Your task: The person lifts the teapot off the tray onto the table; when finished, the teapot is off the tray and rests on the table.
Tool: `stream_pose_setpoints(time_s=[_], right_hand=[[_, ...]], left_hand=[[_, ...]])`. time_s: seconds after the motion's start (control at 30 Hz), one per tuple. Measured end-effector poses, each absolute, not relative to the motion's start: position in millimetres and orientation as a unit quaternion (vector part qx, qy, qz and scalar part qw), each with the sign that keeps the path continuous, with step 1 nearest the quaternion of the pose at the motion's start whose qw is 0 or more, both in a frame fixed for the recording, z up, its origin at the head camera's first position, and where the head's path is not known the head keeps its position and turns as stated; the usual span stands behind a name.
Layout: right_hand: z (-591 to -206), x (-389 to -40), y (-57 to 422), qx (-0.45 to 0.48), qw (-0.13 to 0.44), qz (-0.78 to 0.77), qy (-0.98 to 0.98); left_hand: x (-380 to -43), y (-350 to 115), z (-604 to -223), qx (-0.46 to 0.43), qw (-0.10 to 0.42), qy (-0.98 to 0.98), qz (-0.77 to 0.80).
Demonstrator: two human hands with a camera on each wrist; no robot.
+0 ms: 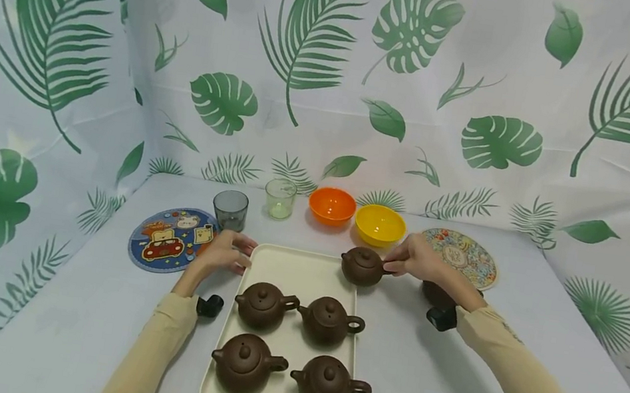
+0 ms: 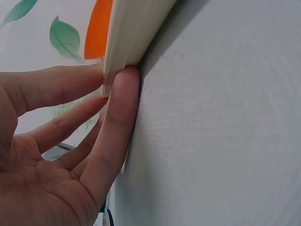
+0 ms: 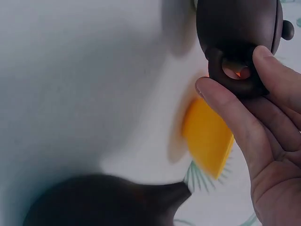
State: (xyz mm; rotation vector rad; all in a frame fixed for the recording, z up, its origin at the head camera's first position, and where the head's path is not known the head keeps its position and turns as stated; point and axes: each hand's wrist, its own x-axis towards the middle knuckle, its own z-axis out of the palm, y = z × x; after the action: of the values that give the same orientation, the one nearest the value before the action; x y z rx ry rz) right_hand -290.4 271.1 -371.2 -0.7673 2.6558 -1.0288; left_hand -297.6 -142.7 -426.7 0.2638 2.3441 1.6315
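Observation:
By its handle, my right hand (image 1: pixel 416 258) pinches a dark brown teapot (image 1: pixel 363 266) between thumb and fingers. That teapot hangs over the upper right edge of a cream tray (image 1: pixel 296 262), its spout to the left. In the right wrist view, the handle loop of the held teapot (image 3: pixel 237 28) shows between the fingertips. My left hand (image 1: pixel 222 253) grips the tray's left rim near the far corner; in the left wrist view, thumb and fingers pinch the tray edge (image 2: pixel 115 52). Several matching teapots (image 1: pixel 264 307) stand in two rows on the tray, handles to the right.
Another brown teapot (image 1: pixel 435 295) stands right of the tray, partly under my right forearm. Behind are a grey glass (image 1: pixel 230 210), a clear glass (image 1: pixel 280 198), an orange bowl (image 1: pixel 332 206) and a yellow bowl (image 1: pixel 380 226). Round mats lie left (image 1: pixel 166 239) and right (image 1: pixel 466 258).

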Motion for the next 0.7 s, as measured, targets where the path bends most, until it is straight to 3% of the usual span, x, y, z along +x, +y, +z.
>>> stream_pose_setpoints(time_s=[0.33,0.7], right_hand=[[-374,-287,293,-0.244,0.069,-0.321,0.913],[-372,-289,295,-0.235,0.083,-0.294,0.923]], left_hand=[[-301,-145,-427,0.093,0.149,0.807,0.563],[-299,-143,-426,0.092,0.141,0.809,0.564]])
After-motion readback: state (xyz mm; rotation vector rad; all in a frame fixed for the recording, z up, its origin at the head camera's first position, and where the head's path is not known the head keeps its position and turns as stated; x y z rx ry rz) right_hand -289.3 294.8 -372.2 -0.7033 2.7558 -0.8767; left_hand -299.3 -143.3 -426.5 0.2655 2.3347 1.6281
